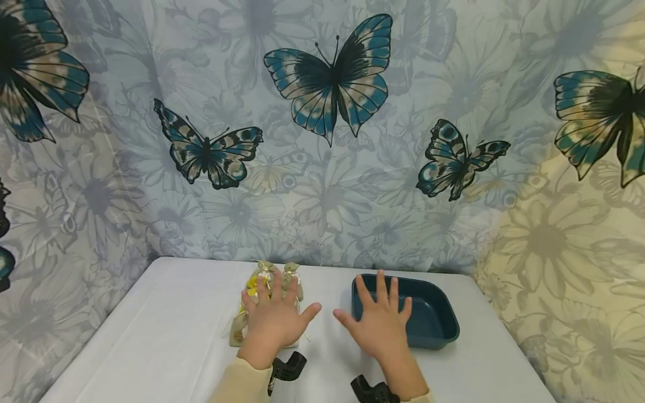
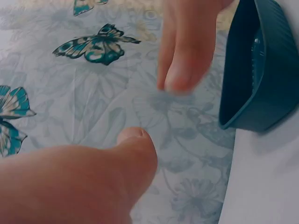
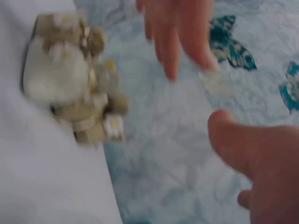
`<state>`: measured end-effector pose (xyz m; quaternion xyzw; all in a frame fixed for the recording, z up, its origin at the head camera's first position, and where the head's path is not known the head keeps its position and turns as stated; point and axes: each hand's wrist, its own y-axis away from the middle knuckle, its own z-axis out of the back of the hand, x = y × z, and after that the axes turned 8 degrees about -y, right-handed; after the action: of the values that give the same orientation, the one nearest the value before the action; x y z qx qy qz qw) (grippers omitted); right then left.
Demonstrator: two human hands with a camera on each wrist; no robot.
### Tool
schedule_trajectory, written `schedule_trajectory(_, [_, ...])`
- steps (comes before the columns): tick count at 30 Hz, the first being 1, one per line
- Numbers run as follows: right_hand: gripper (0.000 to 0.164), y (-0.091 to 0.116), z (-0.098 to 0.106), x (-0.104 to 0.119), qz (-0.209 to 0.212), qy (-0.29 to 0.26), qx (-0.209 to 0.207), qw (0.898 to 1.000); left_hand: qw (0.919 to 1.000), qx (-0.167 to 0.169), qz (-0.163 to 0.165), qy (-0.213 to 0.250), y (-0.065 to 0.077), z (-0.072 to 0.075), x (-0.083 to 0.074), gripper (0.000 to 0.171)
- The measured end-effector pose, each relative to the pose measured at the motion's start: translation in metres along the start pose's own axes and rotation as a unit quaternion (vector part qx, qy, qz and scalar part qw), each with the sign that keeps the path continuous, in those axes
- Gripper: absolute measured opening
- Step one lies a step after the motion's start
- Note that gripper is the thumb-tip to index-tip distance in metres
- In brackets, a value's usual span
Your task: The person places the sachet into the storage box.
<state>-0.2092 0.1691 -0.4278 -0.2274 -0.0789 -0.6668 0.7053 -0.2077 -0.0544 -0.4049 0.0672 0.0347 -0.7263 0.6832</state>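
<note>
Evidently, flower-trimmed cloth pouches (image 3: pixel 74 81): clustered on the white table (image 1: pixel 151 336), apart from the blue tub (image 1: pixel 433 337), none visible inside it; handling seemingly unbegun or paused, nothing recognisably finished. Left hand (image 1: pixel 277 320): fingers spread, partly covering the pouches in the head view — holding nothing. Right hand (image 1: pixel 380 327): likewise spread, overlapping the tub's near-left side — holding nothing; contact undeterminable for either.

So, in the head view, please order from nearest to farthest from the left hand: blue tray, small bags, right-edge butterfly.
1. Small bags: partly hidden behind the left hand.
2. Blue tray: to its right.
3. Butterfly: upper right, at the picture's edge.
</note>
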Motion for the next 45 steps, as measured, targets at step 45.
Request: schedule_trajectory(45, [0.102,0.009,0.024,-0.216,-0.060,-0.303,0.091,0.947,0.9124,0.066,-0.145,0.377,-0.017,-0.061,0.179,0.092])
